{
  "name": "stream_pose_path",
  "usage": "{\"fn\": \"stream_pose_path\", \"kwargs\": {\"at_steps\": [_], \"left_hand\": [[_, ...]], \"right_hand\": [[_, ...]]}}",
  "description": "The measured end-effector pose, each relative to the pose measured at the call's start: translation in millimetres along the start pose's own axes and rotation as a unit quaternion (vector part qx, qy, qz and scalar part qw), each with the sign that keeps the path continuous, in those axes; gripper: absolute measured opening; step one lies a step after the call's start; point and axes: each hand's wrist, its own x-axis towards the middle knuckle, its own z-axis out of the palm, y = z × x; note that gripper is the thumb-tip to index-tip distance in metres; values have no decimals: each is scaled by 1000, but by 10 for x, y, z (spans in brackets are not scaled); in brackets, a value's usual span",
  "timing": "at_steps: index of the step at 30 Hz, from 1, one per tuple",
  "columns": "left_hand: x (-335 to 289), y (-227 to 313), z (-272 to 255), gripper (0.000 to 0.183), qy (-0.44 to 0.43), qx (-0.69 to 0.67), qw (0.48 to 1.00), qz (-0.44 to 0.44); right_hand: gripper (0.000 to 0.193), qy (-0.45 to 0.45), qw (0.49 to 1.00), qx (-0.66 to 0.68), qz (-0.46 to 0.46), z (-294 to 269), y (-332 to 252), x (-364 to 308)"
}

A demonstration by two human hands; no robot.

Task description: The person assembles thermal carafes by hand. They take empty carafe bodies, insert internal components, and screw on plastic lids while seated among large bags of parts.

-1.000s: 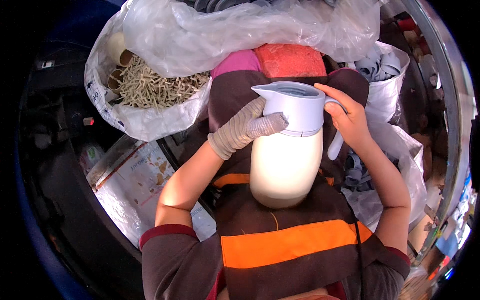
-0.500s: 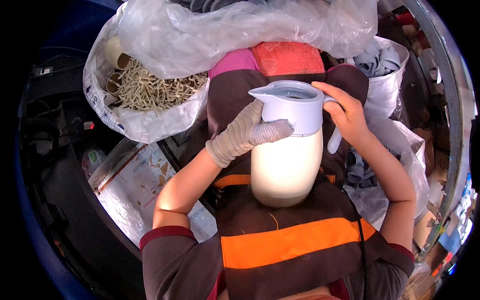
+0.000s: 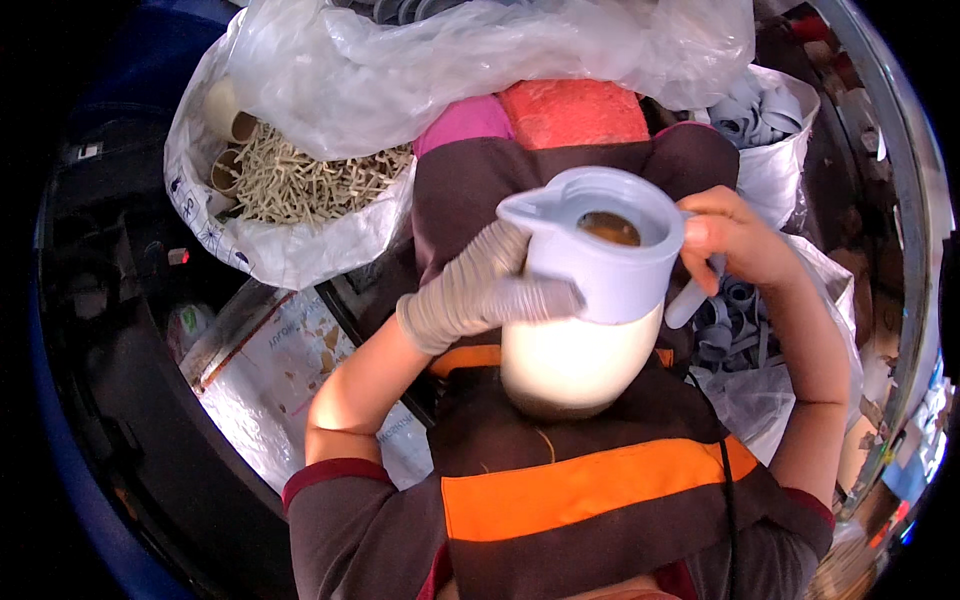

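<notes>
A thermos jug (image 3: 580, 362) with a cream body rests on my lap against the dark apron. Its grey-blue collar (image 3: 615, 275) has a spout pointing left, and the round mouth on top is open. My left hand (image 3: 475, 290), in a striped knit glove, is wrapped round the collar's left side with the thumb across the front. At the right, my bare right hand (image 3: 735, 238) has its fingers closed on the upper end of the jug's handle (image 3: 687, 304). The handle's lower end hangs free below the fingers, apart from the body. My fingers hide where the handle meets the collar.
At the upper left a white sack (image 3: 290, 258) holds many thin beige strips and cream cups. Grey-blue plastic handles fill a bag (image 3: 760, 150) at the upper right and another bag (image 3: 745, 390) beside my right forearm. Clear plastic sheeting (image 3: 480, 75) lies across the far side.
The jug's top has tipped toward me and to the right, showing more of its mouth. My right hand has moved slightly right and down with the handle.
</notes>
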Motion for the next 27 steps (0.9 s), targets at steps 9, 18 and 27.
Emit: {"fn": "stream_pose_path", "kwargs": {"at_steps": [9, 18, 27], "left_hand": [[-84, -365, -478, 41, 203, 189, 960, -50], [412, -1151, 76, 90, 50, 631, 759, -156], [257, 324, 315, 80, 66, 481, 866, 117]], "right_hand": [[41, 420, 894, 62, -141, -878, 55, -808], [42, 350, 895, -212, -179, -222, -15, 207], [42, 307, 912, -179, -204, -249, 12, 240]]}}
